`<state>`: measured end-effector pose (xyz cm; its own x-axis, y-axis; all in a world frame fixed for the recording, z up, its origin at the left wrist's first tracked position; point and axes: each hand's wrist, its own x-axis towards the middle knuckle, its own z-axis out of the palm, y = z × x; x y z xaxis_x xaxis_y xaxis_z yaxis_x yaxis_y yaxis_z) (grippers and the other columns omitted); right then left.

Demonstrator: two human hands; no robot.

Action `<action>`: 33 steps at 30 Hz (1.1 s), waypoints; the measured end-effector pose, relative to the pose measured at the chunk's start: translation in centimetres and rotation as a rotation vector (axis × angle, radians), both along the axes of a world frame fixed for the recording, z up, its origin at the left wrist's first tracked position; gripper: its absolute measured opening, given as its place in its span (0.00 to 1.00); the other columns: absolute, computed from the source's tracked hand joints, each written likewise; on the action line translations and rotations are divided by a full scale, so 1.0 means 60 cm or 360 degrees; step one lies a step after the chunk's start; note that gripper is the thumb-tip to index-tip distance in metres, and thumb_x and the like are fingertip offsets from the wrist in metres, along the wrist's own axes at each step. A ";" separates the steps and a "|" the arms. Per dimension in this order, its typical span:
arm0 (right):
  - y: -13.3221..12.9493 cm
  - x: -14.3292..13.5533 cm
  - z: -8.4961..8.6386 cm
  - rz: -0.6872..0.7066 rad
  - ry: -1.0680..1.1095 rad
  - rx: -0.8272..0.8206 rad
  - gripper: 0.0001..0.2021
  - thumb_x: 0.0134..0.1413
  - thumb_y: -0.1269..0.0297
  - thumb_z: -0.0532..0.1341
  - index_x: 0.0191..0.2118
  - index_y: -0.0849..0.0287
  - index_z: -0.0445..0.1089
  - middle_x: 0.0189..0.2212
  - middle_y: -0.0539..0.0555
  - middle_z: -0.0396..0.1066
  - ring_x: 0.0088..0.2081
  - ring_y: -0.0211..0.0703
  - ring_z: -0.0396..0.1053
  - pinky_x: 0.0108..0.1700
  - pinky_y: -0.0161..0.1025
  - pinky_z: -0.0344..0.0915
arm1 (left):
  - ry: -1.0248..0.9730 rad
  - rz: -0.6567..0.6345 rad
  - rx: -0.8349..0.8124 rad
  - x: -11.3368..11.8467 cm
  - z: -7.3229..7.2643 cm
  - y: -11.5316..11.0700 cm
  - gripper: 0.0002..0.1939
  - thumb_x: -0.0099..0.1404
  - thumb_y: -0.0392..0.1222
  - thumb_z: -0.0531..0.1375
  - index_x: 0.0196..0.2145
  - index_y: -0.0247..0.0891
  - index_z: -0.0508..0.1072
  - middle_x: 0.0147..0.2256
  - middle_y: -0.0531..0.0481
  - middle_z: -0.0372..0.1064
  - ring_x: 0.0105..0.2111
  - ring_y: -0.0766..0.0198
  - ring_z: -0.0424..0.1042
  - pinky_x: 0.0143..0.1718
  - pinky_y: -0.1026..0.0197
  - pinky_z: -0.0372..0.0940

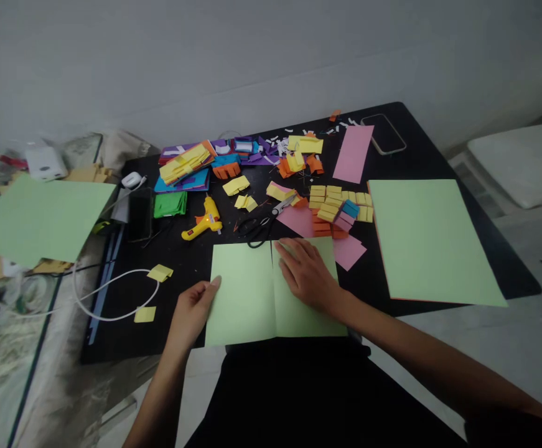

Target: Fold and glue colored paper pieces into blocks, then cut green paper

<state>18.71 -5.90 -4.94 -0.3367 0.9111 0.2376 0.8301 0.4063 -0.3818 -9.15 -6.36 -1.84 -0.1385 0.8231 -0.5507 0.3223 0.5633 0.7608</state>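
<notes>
A light green paper sheet [242, 292] with a crease down its middle lies at the front edge of the black table. My left hand [195, 308] pinches the sheet's left edge between thumb and fingers. Flat on the right half rests my right hand [308, 270], its fingers stretched out toward the top of the crease. Just beyond the sheet are black-handled scissors [264, 223], and a yellow glue gun [205, 221] lies to their left. Pink paper [350, 252] sticks out behind the sheet's upper right corner.
Folded yellow paper pieces [331, 202] and paper scraps [280, 146] cover the table's back. A larger green sheet [432, 239] lies right, another green sheet [42, 214] far left. A white cable [112, 319] loops at left. A phone [385, 134] lies back right; a white stool [523, 162] stands beyond.
</notes>
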 end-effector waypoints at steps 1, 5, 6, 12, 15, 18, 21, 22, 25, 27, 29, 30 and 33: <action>-0.012 0.001 0.001 0.0008 0.0026 0.0001 0.23 0.74 0.66 0.50 0.68 0.67 0.65 0.63 0.68 0.69 0.64 0.60 0.63 0.63 0.57 0.64 | -0.0009 -0.0012 -0.0014 0.000 0.001 -0.003 0.30 0.55 0.70 0.66 0.25 0.37 0.69 0.20 0.57 0.59 0.20 0.70 0.54 0.22 0.67 0.50; -0.059 0.003 -0.010 0.0009 -0.0095 -0.0093 0.26 0.74 0.64 0.52 0.72 0.67 0.59 0.71 0.65 0.59 0.72 0.63 0.54 0.70 0.60 0.57 | 0.0040 -0.0044 0.0006 -0.002 -0.003 -0.010 0.29 0.57 0.69 0.65 0.23 0.37 0.69 0.19 0.57 0.57 0.19 0.70 0.54 0.21 0.67 0.50; -0.067 0.003 -0.015 -0.0009 -0.0128 -0.0122 0.28 0.73 0.63 0.53 0.73 0.66 0.56 0.73 0.64 0.56 0.73 0.63 0.52 0.71 0.61 0.56 | 0.0053 -0.0049 0.0008 -0.003 -0.004 -0.011 0.29 0.58 0.69 0.64 0.23 0.37 0.69 0.19 0.57 0.58 0.19 0.70 0.54 0.21 0.67 0.50; -0.074 0.002 -0.034 -0.0073 -0.0149 -0.0176 0.34 0.74 0.62 0.51 0.78 0.60 0.37 0.76 0.61 0.49 0.76 0.58 0.46 0.74 0.59 0.51 | 0.0121 -0.0128 0.0038 -0.012 -0.013 -0.023 0.31 0.61 0.70 0.62 0.23 0.36 0.69 0.19 0.56 0.57 0.20 0.69 0.54 0.22 0.67 0.49; -0.072 0.003 -0.034 -0.0078 -0.0136 -0.0175 0.35 0.75 0.62 0.51 0.78 0.59 0.34 0.76 0.60 0.48 0.76 0.58 0.46 0.74 0.60 0.51 | 0.0148 -0.0117 0.0033 -0.019 -0.016 -0.029 0.31 0.61 0.70 0.61 0.24 0.37 0.70 0.19 0.56 0.58 0.20 0.69 0.54 0.22 0.66 0.50; -0.072 0.004 -0.032 -0.0096 -0.0126 -0.0174 0.35 0.75 0.61 0.51 0.78 0.59 0.36 0.76 0.60 0.49 0.76 0.59 0.47 0.74 0.61 0.51 | 0.0155 -0.0069 0.0013 -0.028 -0.016 -0.033 0.31 0.60 0.72 0.61 0.23 0.37 0.68 0.19 0.56 0.58 0.20 0.68 0.55 0.22 0.66 0.50; -0.071 0.006 -0.031 -0.0109 -0.0109 -0.0164 0.34 0.75 0.61 0.51 0.78 0.60 0.39 0.75 0.61 0.49 0.76 0.60 0.47 0.74 0.61 0.51 | 0.0202 -0.0037 0.0025 -0.041 -0.016 -0.040 0.32 0.60 0.72 0.61 0.24 0.38 0.68 0.20 0.56 0.59 0.21 0.67 0.56 0.22 0.66 0.51; -0.070 0.006 -0.031 -0.0110 -0.0100 -0.0165 0.33 0.75 0.61 0.51 0.78 0.60 0.40 0.75 0.61 0.50 0.76 0.60 0.47 0.74 0.61 0.51 | 0.0234 -0.0023 0.0037 -0.047 -0.016 -0.042 0.32 0.60 0.72 0.61 0.24 0.38 0.68 0.20 0.56 0.59 0.21 0.67 0.56 0.22 0.66 0.51; -0.070 0.007 -0.030 -0.0108 -0.0057 -0.0172 0.32 0.74 0.61 0.52 0.77 0.60 0.44 0.75 0.61 0.50 0.76 0.60 0.47 0.74 0.62 0.51 | 0.0318 0.0042 0.0069 -0.066 -0.013 -0.050 0.31 0.61 0.72 0.61 0.25 0.38 0.69 0.21 0.55 0.59 0.22 0.66 0.57 0.22 0.66 0.52; -0.068 0.009 -0.028 -0.0089 0.0005 -0.0182 0.31 0.74 0.61 0.52 0.76 0.61 0.48 0.75 0.62 0.52 0.76 0.60 0.48 0.74 0.63 0.52 | 0.0340 0.0060 0.0109 -0.077 -0.009 -0.052 0.30 0.62 0.70 0.61 0.26 0.38 0.70 0.22 0.55 0.61 0.23 0.66 0.58 0.22 0.66 0.52; -0.063 0.009 -0.022 -0.0043 0.0128 -0.0182 0.28 0.74 0.62 0.53 0.74 0.61 0.54 0.74 0.64 0.54 0.75 0.59 0.49 0.73 0.64 0.53 | 0.0325 0.0048 0.0198 -0.082 -0.003 -0.050 0.28 0.63 0.68 0.62 0.27 0.37 0.71 0.22 0.55 0.61 0.23 0.66 0.58 0.23 0.66 0.53; -0.057 0.009 -0.016 -0.0020 0.0223 -0.0170 0.26 0.74 0.63 0.53 0.73 0.61 0.57 0.73 0.64 0.57 0.75 0.59 0.51 0.73 0.64 0.54 | 0.0307 0.0039 0.0255 -0.082 0.001 -0.047 0.27 0.63 0.67 0.62 0.27 0.37 0.71 0.23 0.55 0.61 0.24 0.67 0.58 0.23 0.66 0.53; -0.023 0.003 0.016 -0.0042 0.0634 -0.0146 0.21 0.72 0.61 0.55 0.66 0.59 0.67 0.66 0.64 0.67 0.71 0.58 0.60 0.71 0.64 0.58 | 0.0208 0.0032 0.0435 -0.069 0.021 -0.026 0.24 0.65 0.63 0.63 0.27 0.37 0.73 0.23 0.55 0.62 0.24 0.67 0.58 0.24 0.66 0.55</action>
<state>18.92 -7.27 -4.00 -0.2108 0.9418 0.2618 0.6196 0.3358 -0.7094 -13.30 -7.94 -0.61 -0.2110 0.9347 -0.2859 0.4182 0.3508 0.8379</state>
